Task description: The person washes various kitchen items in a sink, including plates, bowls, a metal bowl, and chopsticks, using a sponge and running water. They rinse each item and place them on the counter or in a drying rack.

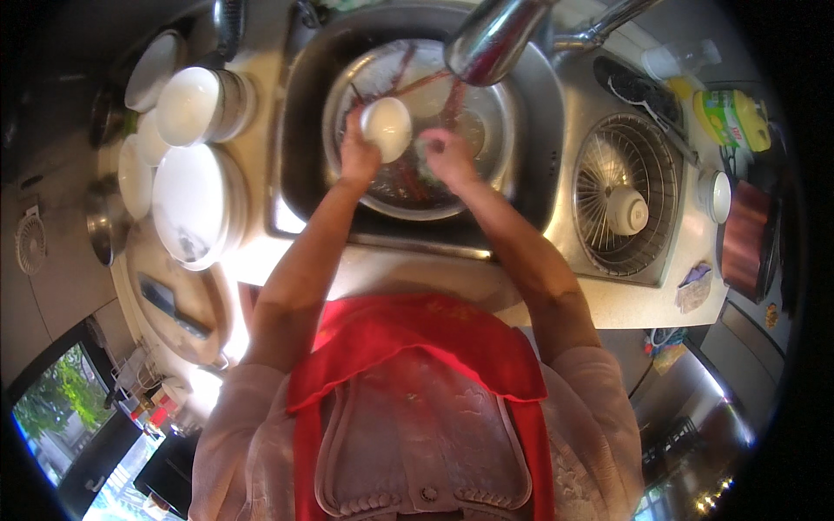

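My left hand [359, 153] grips a small white bowl [388, 129] by its side, its inside facing up, above a round metal basin [427, 213]. Close to the bowl's right side is my right hand [449, 159], fingers curled and blurred. Something pale shows at those fingertips, but I cannot tell whether it is a cloth or a sponge. The basin stands in a stainless steel sink [544, 130] and holds water, reddish-brown chopsticks [407, 182] and pale dishes partly hidden under the water.
A metal faucet [495, 42] overhangs the basin. Stacked white bowls [189, 107] and plates [192, 198] stand left; a knife [172, 306] lies on a round cutting board [212, 348]. To the right, a wire basket [586, 241] holds an overturned cup [627, 210]; a yellow detergent bottle [730, 120] lies beyond.
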The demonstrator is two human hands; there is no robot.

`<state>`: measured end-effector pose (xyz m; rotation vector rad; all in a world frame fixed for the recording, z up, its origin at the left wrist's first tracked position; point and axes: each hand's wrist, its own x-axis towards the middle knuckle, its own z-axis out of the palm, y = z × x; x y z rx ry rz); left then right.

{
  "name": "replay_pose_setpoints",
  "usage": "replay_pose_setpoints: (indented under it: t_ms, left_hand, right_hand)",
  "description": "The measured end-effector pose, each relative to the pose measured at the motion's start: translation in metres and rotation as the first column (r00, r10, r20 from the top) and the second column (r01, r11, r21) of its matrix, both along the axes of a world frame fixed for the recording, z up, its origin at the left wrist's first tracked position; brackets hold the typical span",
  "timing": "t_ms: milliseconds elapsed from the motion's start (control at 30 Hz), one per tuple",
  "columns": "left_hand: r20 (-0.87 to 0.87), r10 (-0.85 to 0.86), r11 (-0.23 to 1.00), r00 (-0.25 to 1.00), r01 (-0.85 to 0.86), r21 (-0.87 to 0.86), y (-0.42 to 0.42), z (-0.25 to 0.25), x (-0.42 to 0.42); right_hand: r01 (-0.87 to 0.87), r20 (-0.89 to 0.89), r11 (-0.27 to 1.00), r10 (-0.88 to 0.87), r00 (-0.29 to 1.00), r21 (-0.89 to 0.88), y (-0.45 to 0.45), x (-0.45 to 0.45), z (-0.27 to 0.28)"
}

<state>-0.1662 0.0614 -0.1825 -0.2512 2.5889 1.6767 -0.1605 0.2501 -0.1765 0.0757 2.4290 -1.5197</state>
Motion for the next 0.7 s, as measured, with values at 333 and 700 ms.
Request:
replay_pose_setpoints:
  t_ms: [333,700]
  left_hand:
    - [0.116,-0.029,0.997,0.993,0.037,-0.069,0.029,0.052,0.005]
    - [0.529,-0.217,0.897,0.82,-0.047,0.44,0.011,0.068,-0.007]
  right_hand:
    - [0.42,0.432,0.548,-0.115,0.894,-0.724,-0.051,0.008,0.064]
    - [-0.225,-0.207,0.814,0.385,0.9,0.535,-0.018,0.0,0.058]
